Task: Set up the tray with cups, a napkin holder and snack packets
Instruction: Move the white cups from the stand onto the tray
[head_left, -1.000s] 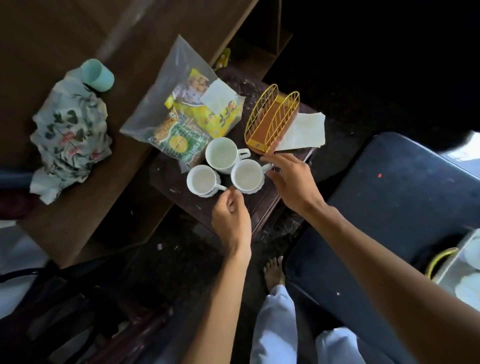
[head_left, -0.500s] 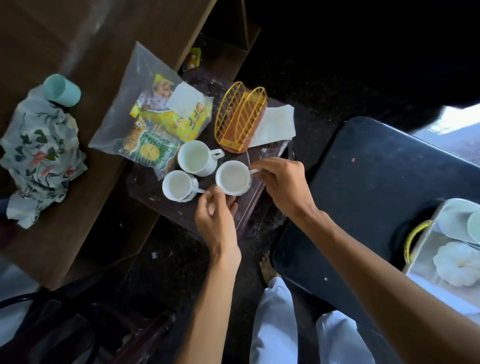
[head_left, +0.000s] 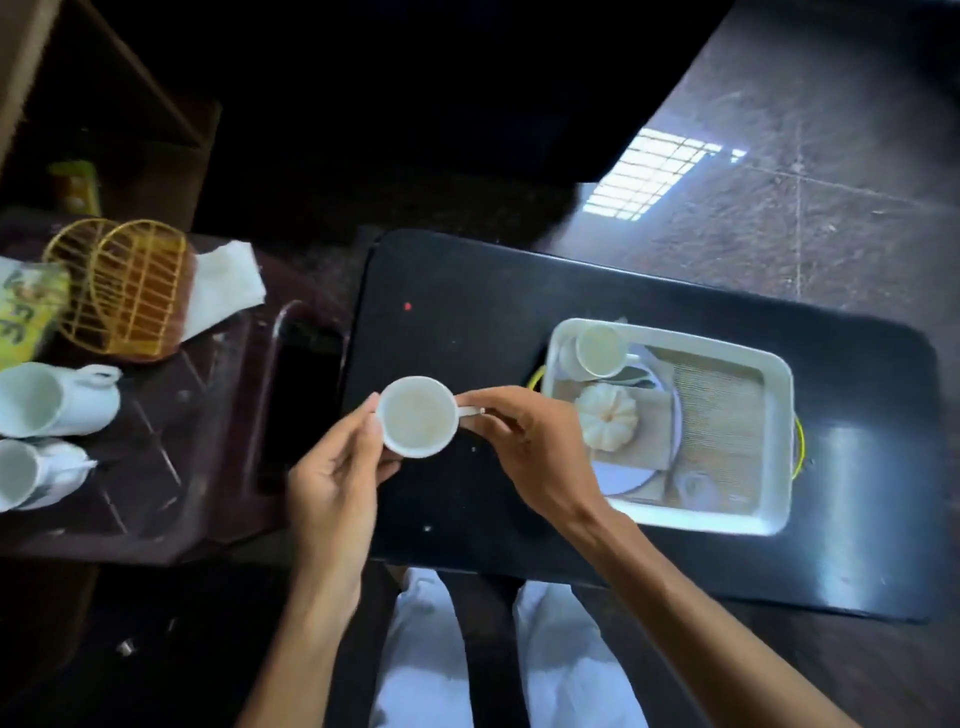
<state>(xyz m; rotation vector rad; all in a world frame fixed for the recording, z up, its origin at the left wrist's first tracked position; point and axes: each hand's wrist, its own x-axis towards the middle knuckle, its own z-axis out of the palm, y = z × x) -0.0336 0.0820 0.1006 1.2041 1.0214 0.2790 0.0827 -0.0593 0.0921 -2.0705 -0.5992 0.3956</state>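
Observation:
A white cup (head_left: 417, 415) is held in the air over the black table (head_left: 467, 291). My left hand (head_left: 337, 467) grips its body and my right hand (head_left: 530, 447) pinches its handle. To the right lies the white tray (head_left: 779, 415) with one white cup (head_left: 600, 351) in its far left corner and a white pumpkin-shaped object (head_left: 608, 418) on a plate. On the dark stool at left stand two more white cups (head_left: 52, 400) (head_left: 31, 473), the yellow wire napkin holder (head_left: 117, 291), a white napkin (head_left: 228, 280) and a yellow snack packet (head_left: 26, 306) at the frame edge.
The dark brown stool (head_left: 208, 415) sits just left of the black table. My legs in white trousers (head_left: 426, 649) are below the table's front edge. A tiled floor (head_left: 779, 182) with a bright window reflection lies beyond the table.
Both hands lifted the cup off the stool and carried it right, over the black table. The view swung right, bringing the tray fully into sight.

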